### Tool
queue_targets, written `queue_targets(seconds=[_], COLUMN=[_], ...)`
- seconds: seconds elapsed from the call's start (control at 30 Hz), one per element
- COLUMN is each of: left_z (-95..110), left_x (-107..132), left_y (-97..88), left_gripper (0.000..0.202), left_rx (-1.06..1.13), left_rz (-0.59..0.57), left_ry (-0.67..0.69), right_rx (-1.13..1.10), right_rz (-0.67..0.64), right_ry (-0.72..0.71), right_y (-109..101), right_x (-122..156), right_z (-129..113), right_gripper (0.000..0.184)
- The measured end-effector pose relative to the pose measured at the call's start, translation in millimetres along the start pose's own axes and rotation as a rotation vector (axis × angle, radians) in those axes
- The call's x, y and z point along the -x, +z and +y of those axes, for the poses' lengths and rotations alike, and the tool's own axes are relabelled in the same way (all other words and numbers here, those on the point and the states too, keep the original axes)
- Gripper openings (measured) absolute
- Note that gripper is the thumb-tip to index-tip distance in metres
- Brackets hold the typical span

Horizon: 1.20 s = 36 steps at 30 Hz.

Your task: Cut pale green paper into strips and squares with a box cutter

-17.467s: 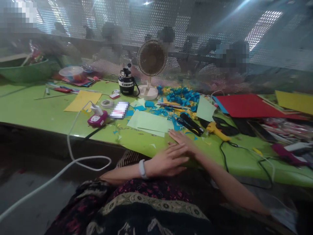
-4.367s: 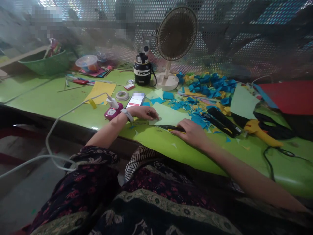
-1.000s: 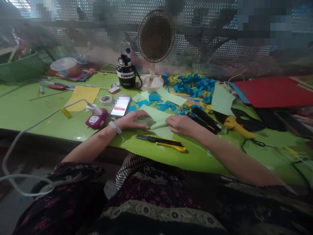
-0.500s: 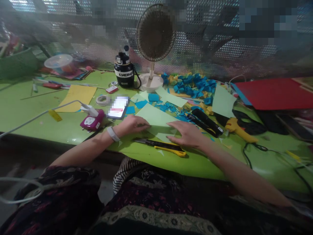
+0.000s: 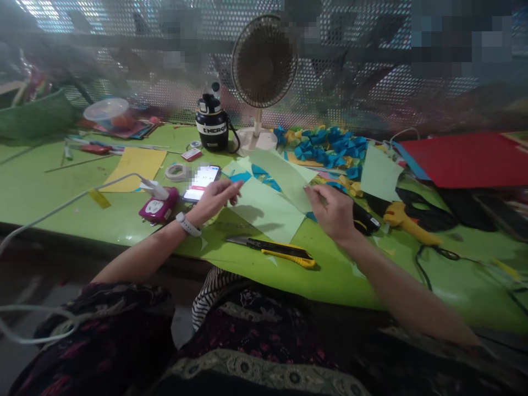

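Note:
My right hand (image 5: 333,211) pinches a strip of pale green paper (image 5: 284,175) and holds it lifted above the green table (image 5: 58,187). A second pale green sheet (image 5: 268,213) lies flat below it. My left hand (image 5: 214,199), with a white band at the wrist, hovers at that sheet's left edge with its fingers stretched out, holding nothing. A yellow and black utility knife (image 5: 276,251) lies on the table just in front of both hands.
A phone (image 5: 201,182), a pink socket block (image 5: 158,205) with a white cable, a tape roll (image 5: 176,172), a black bottle (image 5: 211,127) and a small fan (image 5: 263,71) stand behind. Blue paper pieces (image 5: 330,147), a yellow glue gun (image 5: 406,219) and red card (image 5: 462,158) lie to the right.
My right hand has lifted a green strip off the table, where both hands had been pressing the paper flat. My left hand has risen and opened.

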<state>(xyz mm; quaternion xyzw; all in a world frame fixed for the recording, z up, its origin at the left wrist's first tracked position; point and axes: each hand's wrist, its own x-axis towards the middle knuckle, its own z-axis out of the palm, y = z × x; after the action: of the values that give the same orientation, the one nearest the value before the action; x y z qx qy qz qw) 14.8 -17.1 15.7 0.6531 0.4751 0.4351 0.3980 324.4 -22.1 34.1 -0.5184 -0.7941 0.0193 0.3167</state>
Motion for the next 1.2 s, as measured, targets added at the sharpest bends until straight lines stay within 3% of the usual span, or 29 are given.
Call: queue_targets(seconds=[0.07, 0.1, 0.2, 0.3, 0.37, 0.53, 0.73, 0.87, 1.0, 1.2], left_z=[0, -1, -3, -2, 1, 13, 29, 32, 32, 30], left_x=[0, 0, 0, 2, 3, 6, 13, 7, 0, 2], left_y=[5.8, 9.8, 20.0, 23.5, 23.8, 28.9, 47.9, 59.8, 67.0, 70.8], left_gripper=[0.055, 0.07, 0.092, 0.077, 0.067, 0.072, 0.077, 0.081, 0.083, 0.075], left_rx=[0.228, 0.345, 0.6, 0.697, 0.731, 0.796, 0.8, 0.861, 0.882, 0.858], left_rz=[-0.259, -0.328, -0.344, -0.314, -0.311, -0.246, -0.162, -0.059, -0.036, -0.02], left_ry=[-0.09, -0.114, -0.139, -0.183, -0.208, -0.171, -0.075, -0.027, -0.055, -0.114], right_rx=[0.022, 0.032, 0.051, 0.063, 0.073, 0.089, 0.081, -0.033, -0.137, -0.339], right_rz=[-0.029, -0.049, -0.03, 0.043, 0.055, 0.03, 0.154, 0.176, 0.182, 0.033], right_ry=[-0.112, -0.19, -0.485, -0.721, -0.769, -0.748, -0.755, -0.586, -0.421, -0.224], right_y=[1, 3, 13, 19, 20, 20, 26, 25, 25, 22], right_x=[5, 8, 15, 18, 18, 17, 16, 15, 13, 9], right_z=[-6, -8, -11, -10, -9, -10, -10, -5, 2, 2], right_gripper=[0.044, 0.041, 0.028, 0.024, 0.025, 0.026, 0.02, 0.017, 0.015, 0.027])
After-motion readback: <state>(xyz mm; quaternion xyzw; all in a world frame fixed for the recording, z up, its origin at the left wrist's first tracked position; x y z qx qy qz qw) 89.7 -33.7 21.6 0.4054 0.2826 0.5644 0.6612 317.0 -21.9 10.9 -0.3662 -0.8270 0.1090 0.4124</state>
